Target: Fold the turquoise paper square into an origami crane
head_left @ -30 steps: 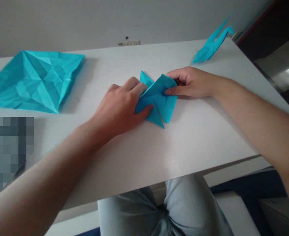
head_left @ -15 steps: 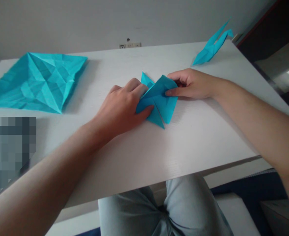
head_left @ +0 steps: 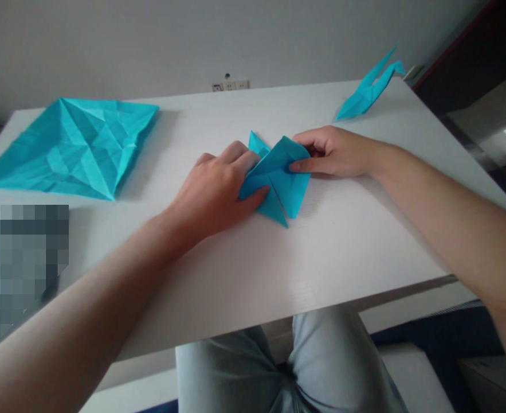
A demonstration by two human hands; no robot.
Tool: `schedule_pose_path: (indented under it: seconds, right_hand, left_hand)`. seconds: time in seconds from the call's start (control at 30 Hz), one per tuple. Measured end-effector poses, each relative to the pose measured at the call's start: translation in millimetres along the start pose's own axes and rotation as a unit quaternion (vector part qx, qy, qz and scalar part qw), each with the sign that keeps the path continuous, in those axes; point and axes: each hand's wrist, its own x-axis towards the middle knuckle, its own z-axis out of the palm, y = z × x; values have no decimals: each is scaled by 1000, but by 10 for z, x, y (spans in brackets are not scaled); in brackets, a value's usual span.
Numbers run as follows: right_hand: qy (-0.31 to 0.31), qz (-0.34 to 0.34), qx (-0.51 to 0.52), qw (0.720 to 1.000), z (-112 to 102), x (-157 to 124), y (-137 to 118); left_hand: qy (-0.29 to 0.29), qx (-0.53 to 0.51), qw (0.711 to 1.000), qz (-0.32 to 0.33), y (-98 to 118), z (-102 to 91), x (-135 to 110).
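A partly folded blue paper piece [head_left: 278, 183] lies in the middle of the white table [head_left: 244, 275]. My left hand [head_left: 216, 192] rests on its left side, fingers curled over the upper flap and thumb pressed on the lower flap. My right hand [head_left: 332, 152] pinches the raised right flap between thumb and fingers. Both hands are closed on the same paper.
A large creased blue paper sheet [head_left: 74, 146] lies spread at the table's far left. A finished blue paper crane [head_left: 368, 89] stands at the far right corner. A wall socket [head_left: 231, 86] sits behind the table. My knees [head_left: 287, 373] are under the near edge.
The hands and paper hold nearly the same pose. The view has tilted slightly, so everything sits a little lower in the picture.
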Motion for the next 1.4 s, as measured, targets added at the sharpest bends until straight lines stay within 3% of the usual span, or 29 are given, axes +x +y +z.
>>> schedule_pose_path:
  seconds: [1.4]
  right_hand:
    - [12,8,-15,1000,-23,18,20]
  left_hand:
    - [5,-28,1000,2,-14,23,9]
